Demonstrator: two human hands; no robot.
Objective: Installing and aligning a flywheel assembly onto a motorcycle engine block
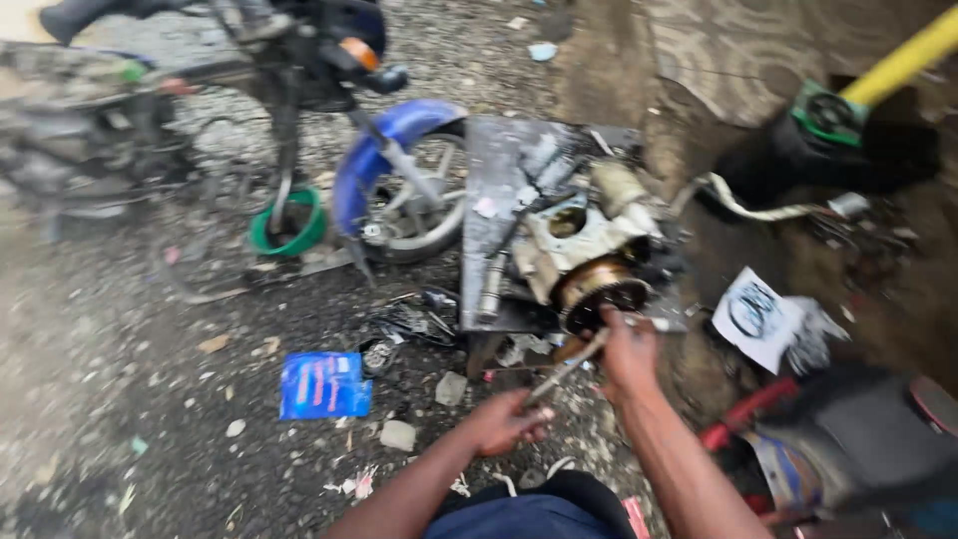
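Note:
A dirty engine part [584, 245] with a round brass-coloured opening lies on a dark metal plate [499, 170] on the ground. My left hand [507, 419] grips the handle end of a long thin metal tool [567, 367] that points up toward the round opening. My right hand [629, 351] reaches to the lower edge of that opening and seems to pinch a small pale piece; blur hides what it is.
A motorcycle with a blue front mudguard [384, 150] stands behind the plate, a green ring [287, 235] beside it. A blue packet [324, 384], stones and scraps litter the gravel. White printed paper [758, 314], a red-handled tool [743, 409] and a yellow pipe [908, 60] lie right.

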